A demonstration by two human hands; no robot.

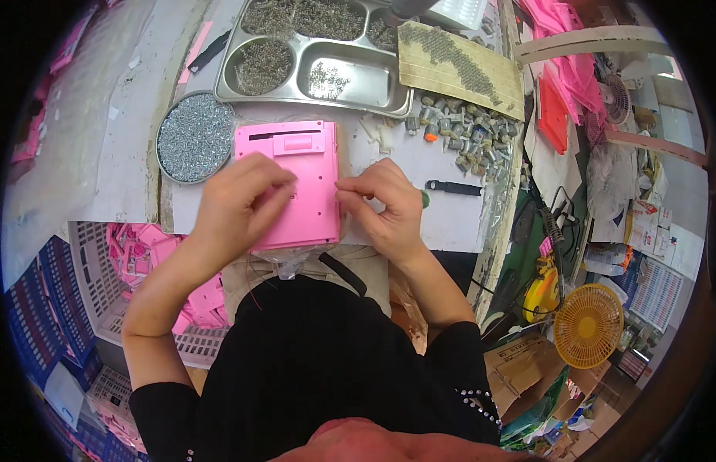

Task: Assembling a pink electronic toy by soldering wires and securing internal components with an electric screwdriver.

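A pink plastic casing (311, 208) lies in front of me, with a long dark slot and a raised pink block near its far end and small holes along its right side. Over its left half my left hand (246, 202) is closed, thumb and fingertips brought together near the middle of the casing. At the casing's right edge my right hand (387, 209) pinches with thumb and forefinger. Whatever either pinch holds is too small or hidden to name. Left of the casing stands a round dish (159, 150) full of small silvery screws.
Beyond the casing sits a metal compartment tray (400, 100) with small metal parts. Right of it are a board (419, 73) bearing tiny pieces, several small motors (473, 135) and a black strip (454, 188). A crate (92, 269) of pink parts stands lower left; a yellow fan (589, 326) is lower right.
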